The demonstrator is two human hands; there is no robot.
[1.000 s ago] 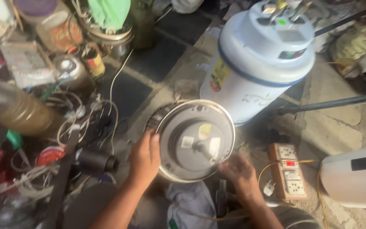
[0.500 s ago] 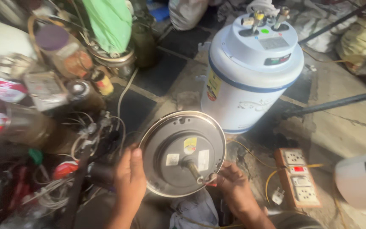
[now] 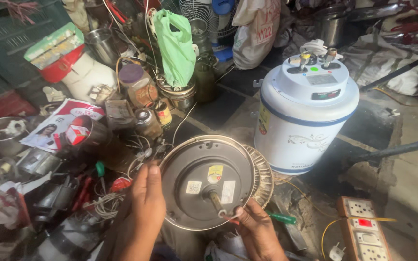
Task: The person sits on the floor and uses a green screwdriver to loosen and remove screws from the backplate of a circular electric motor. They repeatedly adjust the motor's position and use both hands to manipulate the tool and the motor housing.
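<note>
While the left hand [image 3: 143, 212] pressed flat on the rim of the round grey fan motor [image 3: 208, 181] and the right hand's [image 3: 257, 232] fingers pinched its shaft [image 3: 217, 202] low over the cluttered floor, it could have slipped sideways onto the loose wires [image 3: 107, 203].

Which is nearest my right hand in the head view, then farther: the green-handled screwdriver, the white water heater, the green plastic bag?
From the right hand:
1. Green-handled screwdriver: on the floor just right of the hand, almost touching.
2. White water heater: upright, above and to the right, behind the round motor housing.
3. Green plastic bag: far back, upper left, among the jars.
</note>
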